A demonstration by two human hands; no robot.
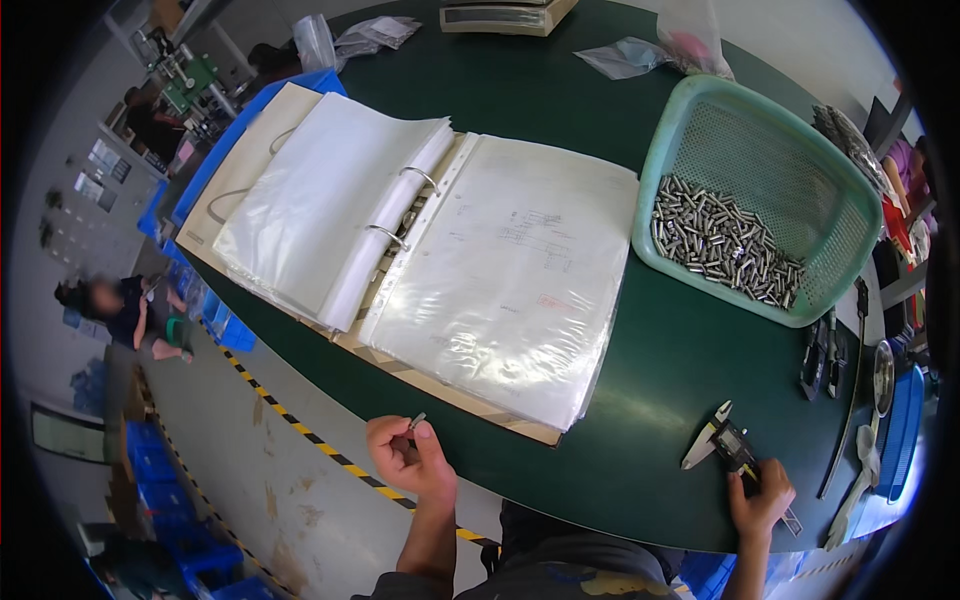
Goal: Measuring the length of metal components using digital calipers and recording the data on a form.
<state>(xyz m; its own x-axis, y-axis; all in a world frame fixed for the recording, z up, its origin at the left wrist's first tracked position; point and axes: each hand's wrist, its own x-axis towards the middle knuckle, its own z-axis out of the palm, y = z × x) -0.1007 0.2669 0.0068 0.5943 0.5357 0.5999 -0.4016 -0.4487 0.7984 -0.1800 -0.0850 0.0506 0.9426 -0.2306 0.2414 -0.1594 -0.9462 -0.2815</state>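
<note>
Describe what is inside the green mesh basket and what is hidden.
The basket holds a loose heap of small silvery metal cylinders. Its lower pieces and the mesh directly beneath are covered, so they cannot be seen.

Dark green table (650, 400); grey floor (240, 450), yellow-black striped tape (345, 462); pale wall (60, 260) at left.

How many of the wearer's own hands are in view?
2: the left hand, near the open binder, pinching a small metal piece; the right hand holding a caliper over the table.
</note>
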